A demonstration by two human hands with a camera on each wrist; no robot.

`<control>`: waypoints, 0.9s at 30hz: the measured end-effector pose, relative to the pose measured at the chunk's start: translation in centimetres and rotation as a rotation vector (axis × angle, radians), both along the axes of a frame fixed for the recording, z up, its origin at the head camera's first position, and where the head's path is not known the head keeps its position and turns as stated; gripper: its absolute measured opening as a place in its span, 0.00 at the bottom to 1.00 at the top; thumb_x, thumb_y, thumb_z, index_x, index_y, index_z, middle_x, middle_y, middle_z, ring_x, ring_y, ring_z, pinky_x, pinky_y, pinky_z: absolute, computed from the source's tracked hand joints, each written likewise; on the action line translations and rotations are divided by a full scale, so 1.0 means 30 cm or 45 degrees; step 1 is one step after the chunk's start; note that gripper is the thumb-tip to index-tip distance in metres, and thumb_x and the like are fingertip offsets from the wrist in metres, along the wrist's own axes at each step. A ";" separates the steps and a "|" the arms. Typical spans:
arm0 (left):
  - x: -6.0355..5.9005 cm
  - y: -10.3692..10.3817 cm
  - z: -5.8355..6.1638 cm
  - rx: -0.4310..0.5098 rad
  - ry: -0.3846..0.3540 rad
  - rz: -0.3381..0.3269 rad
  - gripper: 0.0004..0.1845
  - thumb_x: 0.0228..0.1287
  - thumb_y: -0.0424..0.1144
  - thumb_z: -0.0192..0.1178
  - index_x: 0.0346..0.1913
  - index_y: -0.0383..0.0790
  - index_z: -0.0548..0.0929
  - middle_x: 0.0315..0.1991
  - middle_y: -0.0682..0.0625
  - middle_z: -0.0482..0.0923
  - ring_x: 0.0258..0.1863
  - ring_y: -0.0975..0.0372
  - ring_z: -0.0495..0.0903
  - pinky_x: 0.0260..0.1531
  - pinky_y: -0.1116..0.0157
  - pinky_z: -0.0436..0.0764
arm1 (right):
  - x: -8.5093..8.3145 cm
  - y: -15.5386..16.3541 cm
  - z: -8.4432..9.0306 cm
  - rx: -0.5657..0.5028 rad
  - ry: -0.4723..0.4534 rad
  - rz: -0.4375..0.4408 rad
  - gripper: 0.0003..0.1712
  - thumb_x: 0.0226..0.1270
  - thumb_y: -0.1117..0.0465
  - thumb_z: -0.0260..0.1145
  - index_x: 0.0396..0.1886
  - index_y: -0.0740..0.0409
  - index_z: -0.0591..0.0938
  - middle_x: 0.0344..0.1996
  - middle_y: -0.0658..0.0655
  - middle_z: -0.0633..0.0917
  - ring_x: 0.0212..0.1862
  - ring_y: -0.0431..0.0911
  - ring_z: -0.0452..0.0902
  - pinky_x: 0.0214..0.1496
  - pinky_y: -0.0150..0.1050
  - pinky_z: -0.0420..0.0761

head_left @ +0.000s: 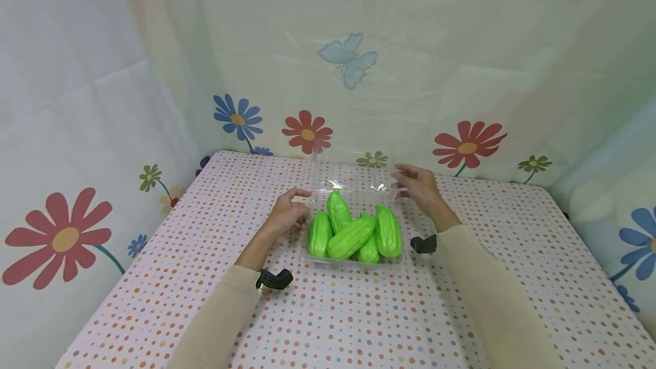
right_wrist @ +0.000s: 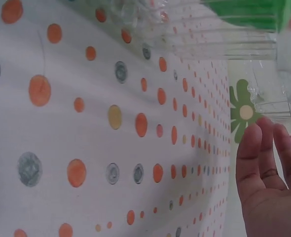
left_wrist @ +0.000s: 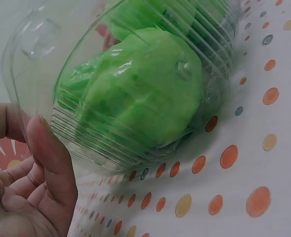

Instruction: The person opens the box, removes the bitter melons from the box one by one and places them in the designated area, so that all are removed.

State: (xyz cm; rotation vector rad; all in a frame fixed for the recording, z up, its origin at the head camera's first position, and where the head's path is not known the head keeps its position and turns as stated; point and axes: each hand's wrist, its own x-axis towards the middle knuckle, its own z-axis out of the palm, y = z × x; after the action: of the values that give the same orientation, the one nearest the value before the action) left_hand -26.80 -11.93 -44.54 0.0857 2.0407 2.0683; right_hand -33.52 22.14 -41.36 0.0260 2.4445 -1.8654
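Observation:
A clear hinged plastic box (head_left: 353, 262) stands on the table with its lid (head_left: 353, 178) raised at the back. Several bright green, ridged gourd-like vegetables (head_left: 351, 238) lie in it, one across the others. At the box's left side, my left hand (head_left: 288, 212) pinches the rim between thumb and forefinger, as the left wrist view shows, beside a green vegetable (left_wrist: 140, 89) seen through the wall. My right hand (head_left: 417, 185) is at the lid's right edge, fingers (right_wrist: 249, 158) nearly straight and touching or very close to it. Its thumb is hidden in the right wrist view.
A dotted cloth covers the table (head_left: 328, 323). Behind it hangs a pale curtain (head_left: 410, 90) printed with flowers and a butterfly, and more of it closes in the left and right sides. Black wrist cameras (head_left: 277, 279) sit on both wrists.

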 end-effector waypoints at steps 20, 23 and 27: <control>0.017 -0.007 -0.005 0.001 -0.009 -0.053 0.32 0.58 0.27 0.52 0.69 0.33 0.66 0.18 0.49 0.71 0.14 0.61 0.71 0.12 0.66 0.75 | 0.012 0.023 -0.059 0.071 -0.203 0.005 0.26 0.78 0.58 0.56 0.70 0.66 0.72 0.58 0.67 0.78 0.40 0.44 0.81 0.46 0.37 0.86; 0.018 -0.008 -0.005 0.010 -0.011 -0.059 0.32 0.58 0.27 0.52 0.69 0.33 0.65 0.18 0.49 0.71 0.14 0.61 0.71 0.12 0.66 0.75 | 0.015 0.026 -0.067 0.081 -0.203 0.013 0.26 0.79 0.58 0.55 0.70 0.67 0.72 0.58 0.67 0.78 0.40 0.43 0.81 0.46 0.36 0.86; 0.020 -0.010 -0.004 0.009 -0.020 -0.054 0.32 0.58 0.28 0.52 0.69 0.34 0.65 0.18 0.49 0.71 0.14 0.61 0.71 0.11 0.67 0.75 | 0.008 0.023 -0.079 0.076 -0.196 0.007 0.27 0.79 0.58 0.54 0.72 0.66 0.71 0.58 0.68 0.78 0.40 0.43 0.81 0.43 0.35 0.86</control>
State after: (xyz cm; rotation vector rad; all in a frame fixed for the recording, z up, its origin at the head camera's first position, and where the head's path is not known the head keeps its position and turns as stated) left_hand -26.20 -12.23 -44.66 0.1125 2.0053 2.0449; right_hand -33.27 22.84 -43.75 0.1600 2.3925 -1.7181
